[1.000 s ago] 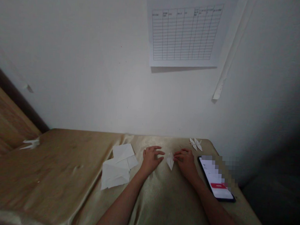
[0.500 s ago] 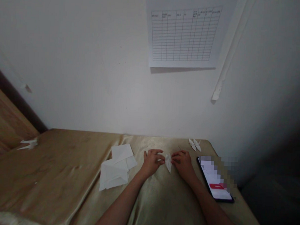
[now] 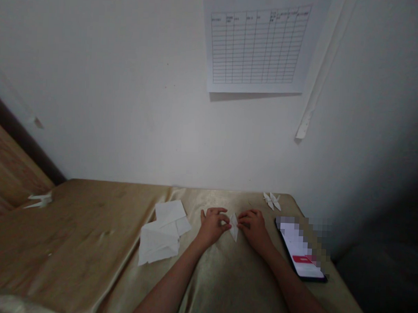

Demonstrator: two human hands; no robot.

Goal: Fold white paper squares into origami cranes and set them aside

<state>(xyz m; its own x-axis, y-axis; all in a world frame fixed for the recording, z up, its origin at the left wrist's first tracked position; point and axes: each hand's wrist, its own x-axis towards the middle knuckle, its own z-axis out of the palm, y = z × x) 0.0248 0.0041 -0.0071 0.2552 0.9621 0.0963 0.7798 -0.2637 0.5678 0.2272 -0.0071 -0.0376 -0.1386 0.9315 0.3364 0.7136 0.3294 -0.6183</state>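
The folded paper (image 3: 234,227), a narrow white diamond, lies directly between the two hands, its long points directed away from and toward the wearer, low over or on the tablecloth (image 3: 224,281). The left hand (image 3: 212,226) has thumb and index finger closed in a pinch at the paper's left edge, the other fingers loosely curved clear of it. The right hand (image 3: 253,224) has its fingertips gathered at the opposite edge; whether thumb and finger grip the paper there cannot be told. In assessment, the piece is very light, thin and easily creased, stiffer along its layered folds than at its tips; it would tear or bend under a hard pull, and the satiny cloth may let it slide. The sound hold is a light fingertip pinch at the side edges, sparing the sharp points. Loose paper sheets (image 3: 159,241) lie to the left of the left hand, well apart from it. Beyond the right hand and slightly rightward rest two small folded shapes (image 3: 276,202); a phone (image 3: 295,245) lies to its right.
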